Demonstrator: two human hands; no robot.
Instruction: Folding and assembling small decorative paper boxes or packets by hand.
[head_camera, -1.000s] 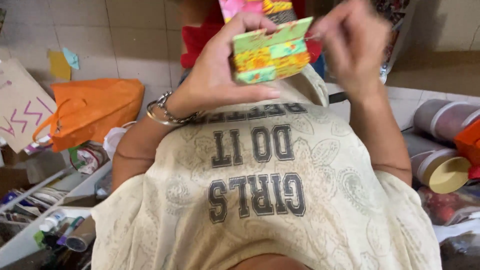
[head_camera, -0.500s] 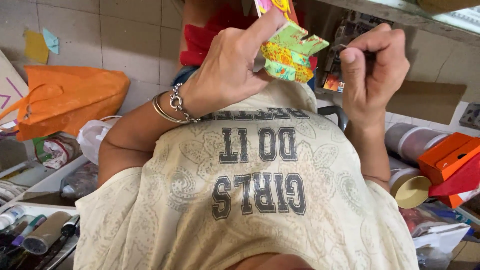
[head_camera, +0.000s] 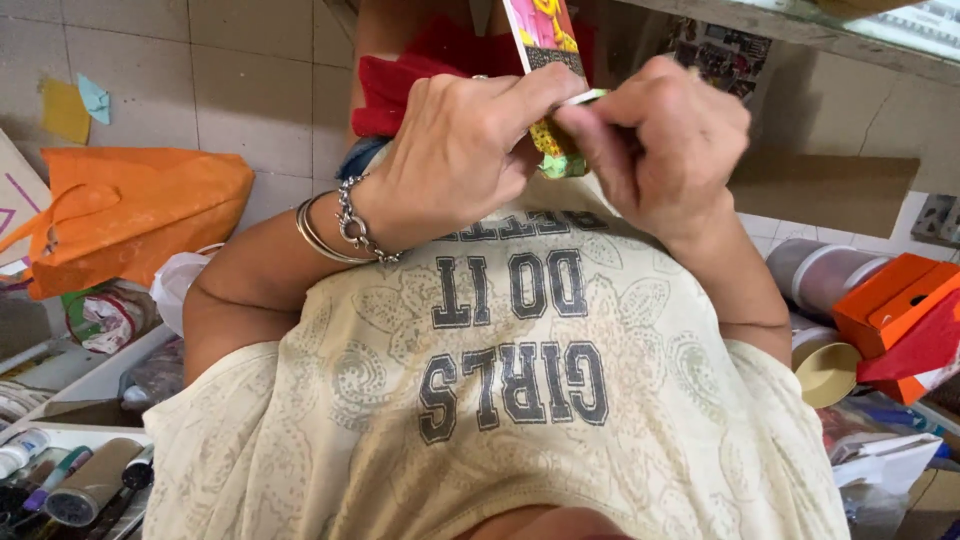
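At the left of the frame an orange bag (head_camera: 140, 215) lies on the tiled floor (head_camera: 240, 80), with markers in a tray (head_camera: 75, 480) at the lower left. At upper centre the left hand (head_camera: 455, 160), bracelets at its wrist, has its fingers closed round a small colourful folded paper piece (head_camera: 555, 155). Just right of it, touching, the right hand (head_camera: 665, 145) pinches the same piece with curled fingers, and orange boxes (head_camera: 895, 305) sit at the far right.
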